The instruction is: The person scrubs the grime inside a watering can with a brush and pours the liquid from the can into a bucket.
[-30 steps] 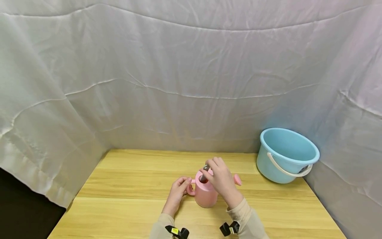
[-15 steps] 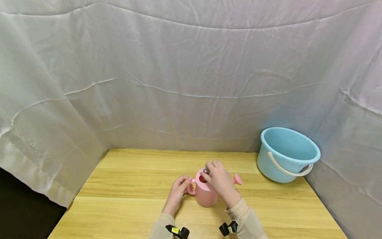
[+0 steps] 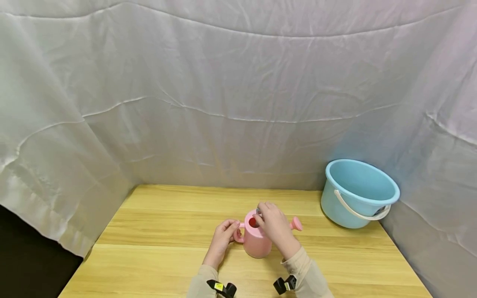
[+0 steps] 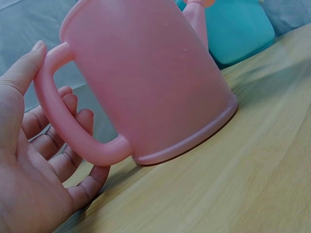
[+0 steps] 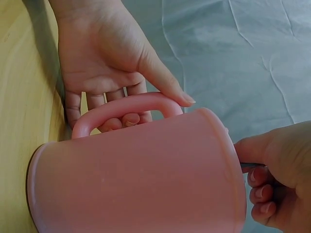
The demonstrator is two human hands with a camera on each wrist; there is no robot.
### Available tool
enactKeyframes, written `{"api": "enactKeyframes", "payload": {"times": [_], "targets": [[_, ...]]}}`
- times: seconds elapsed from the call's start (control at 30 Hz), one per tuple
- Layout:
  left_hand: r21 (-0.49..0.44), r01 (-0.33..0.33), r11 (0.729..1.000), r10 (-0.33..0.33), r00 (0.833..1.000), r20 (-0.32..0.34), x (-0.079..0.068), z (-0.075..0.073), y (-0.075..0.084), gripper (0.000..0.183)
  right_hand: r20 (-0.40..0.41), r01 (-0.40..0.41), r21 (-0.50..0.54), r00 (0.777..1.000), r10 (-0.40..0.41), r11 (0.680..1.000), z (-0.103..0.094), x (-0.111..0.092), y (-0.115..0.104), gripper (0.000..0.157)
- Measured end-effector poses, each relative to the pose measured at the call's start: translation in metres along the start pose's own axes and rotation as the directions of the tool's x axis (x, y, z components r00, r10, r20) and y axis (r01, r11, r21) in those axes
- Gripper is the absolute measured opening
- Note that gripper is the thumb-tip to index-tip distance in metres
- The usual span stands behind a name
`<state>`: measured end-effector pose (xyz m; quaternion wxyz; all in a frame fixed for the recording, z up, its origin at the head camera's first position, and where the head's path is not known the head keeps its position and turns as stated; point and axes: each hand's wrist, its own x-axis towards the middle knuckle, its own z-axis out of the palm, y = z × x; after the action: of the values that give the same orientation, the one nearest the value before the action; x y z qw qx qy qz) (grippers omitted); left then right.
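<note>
A pink watering can [image 3: 257, 244] stands upright on the table, its handle to the left and its spout to the right. My left hand [image 4: 48, 141] holds the handle [image 4: 48, 92], thumb at the top and fingers curled through the loop. Over the can's round top opening, my right hand [image 3: 275, 225] pinches a slim grey stick-like tool [image 5: 252, 165]. The tool's lower part is hidden in the can, and most of its upper end is covered by the fingers. Something red shows inside the opening.
A light blue bucket [image 3: 337, 207] with a white handle stands at the back right of the wooden table [image 3: 160, 236]. Grey cloth [image 3: 231, 82] hangs along the back and both sides.
My right hand has moved slightly down toward the opening, and the grey tool has sunk deeper into the watering can. The left hand and the can stay in place.
</note>
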<state>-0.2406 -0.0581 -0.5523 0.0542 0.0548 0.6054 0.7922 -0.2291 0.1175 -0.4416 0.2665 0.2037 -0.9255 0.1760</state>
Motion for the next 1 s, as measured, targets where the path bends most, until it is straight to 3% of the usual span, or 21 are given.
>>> {"api": "enactKeyframes", "payload": {"times": [0.33,0.63,1.0], "targets": [[0.009,-0.001,1.000,0.001,1.000,0.004,0.000,0.001,0.001,0.024,-0.112,0.062,0.042,0.992,-0.057,0.997,-0.004,-0.001,-0.001,0.024],[0.021,0.001,1.000,-0.001,1.000,-0.009,0.000,0.001,0.001,0.024,-0.297,0.168,-0.024,0.940,-0.168,0.985,-0.016,0.002,-0.003,0.027],[0.034,-0.003,0.999,0.003,1.000,-0.010,-0.002,0.001,0.001,0.026,-0.327,0.194,-0.057,0.923,-0.202,0.979,-0.016,0.001,0.001,0.026]]}}
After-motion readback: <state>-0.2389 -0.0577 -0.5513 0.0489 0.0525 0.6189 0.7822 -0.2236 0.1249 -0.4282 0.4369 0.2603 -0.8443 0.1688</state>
